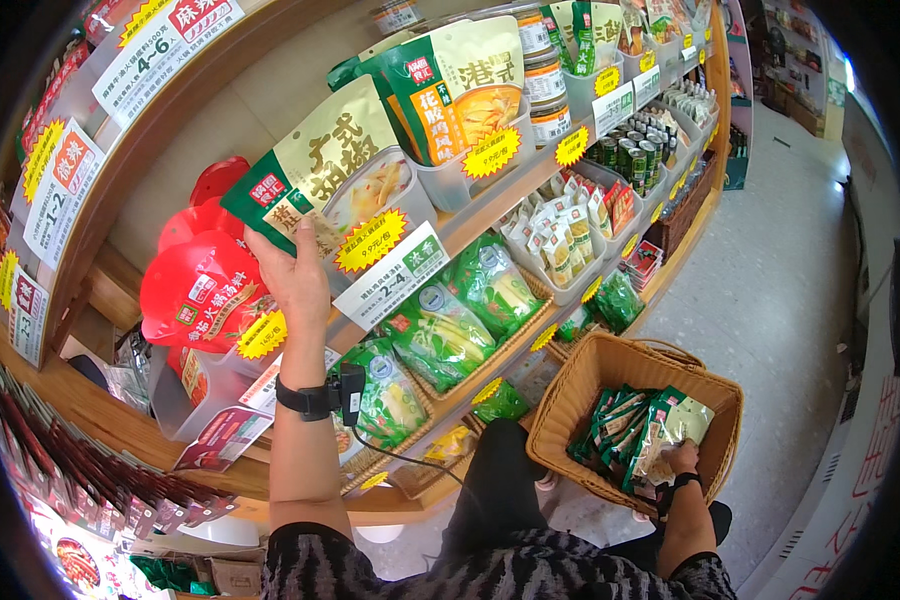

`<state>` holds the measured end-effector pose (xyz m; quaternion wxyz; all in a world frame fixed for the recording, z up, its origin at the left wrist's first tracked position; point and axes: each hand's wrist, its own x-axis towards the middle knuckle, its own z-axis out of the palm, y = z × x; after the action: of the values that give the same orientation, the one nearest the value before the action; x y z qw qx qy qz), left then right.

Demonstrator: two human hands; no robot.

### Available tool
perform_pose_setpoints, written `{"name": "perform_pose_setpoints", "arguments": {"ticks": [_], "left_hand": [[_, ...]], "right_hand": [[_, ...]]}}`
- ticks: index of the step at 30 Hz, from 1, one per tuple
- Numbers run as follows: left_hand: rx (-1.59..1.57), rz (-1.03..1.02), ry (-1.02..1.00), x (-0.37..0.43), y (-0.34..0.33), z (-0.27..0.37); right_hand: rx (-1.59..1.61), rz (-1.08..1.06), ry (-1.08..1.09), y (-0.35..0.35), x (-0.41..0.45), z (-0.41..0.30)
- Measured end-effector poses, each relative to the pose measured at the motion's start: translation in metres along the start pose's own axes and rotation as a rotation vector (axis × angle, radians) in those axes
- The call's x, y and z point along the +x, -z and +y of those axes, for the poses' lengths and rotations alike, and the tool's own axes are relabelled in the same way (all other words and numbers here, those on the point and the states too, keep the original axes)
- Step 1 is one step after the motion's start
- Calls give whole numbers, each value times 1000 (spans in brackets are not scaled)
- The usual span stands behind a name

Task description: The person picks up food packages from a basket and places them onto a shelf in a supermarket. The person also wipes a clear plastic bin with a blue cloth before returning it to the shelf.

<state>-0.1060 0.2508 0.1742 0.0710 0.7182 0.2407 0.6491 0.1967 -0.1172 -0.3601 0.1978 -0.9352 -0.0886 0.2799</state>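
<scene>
My left hand point(297, 277) grips the lower left edge of a green and cream soup-base pouch point(330, 142), thumb on its front. That pouch leans in a clear plastic bin point(401, 187) on the upper shelf. Low on the right, my right hand point(681, 456) reaches into a woven wicker basket point(562, 382) and holds a green and cream pouch point(664, 427). Several slimmer green packets point(611, 420) lie beside it in the basket. Red tomato soup pouches point(202, 292) stand left of my left hand, in another clear bin point(187, 397).
Green bags of vegetables point(439, 334) fill wicker trays on the shelf below. Further right are bins with small sachets point(559, 247) and green cans point(637, 161). Price cards point(394, 274) stick out along the wooden shelf's edge point(487, 195). A grey floor aisle point(765, 247) runs on the right.
</scene>
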Motion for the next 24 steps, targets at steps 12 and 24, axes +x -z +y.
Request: {"name": "perform_pose_setpoints", "arguments": {"ticks": [12,24], "left_hand": [[32,-6,33,1,-1,8],[43,-20,103,1,5,7]], "right_hand": [[548,82,220,5,-9,20],[769,-182,618,137,-84,-98]]}}
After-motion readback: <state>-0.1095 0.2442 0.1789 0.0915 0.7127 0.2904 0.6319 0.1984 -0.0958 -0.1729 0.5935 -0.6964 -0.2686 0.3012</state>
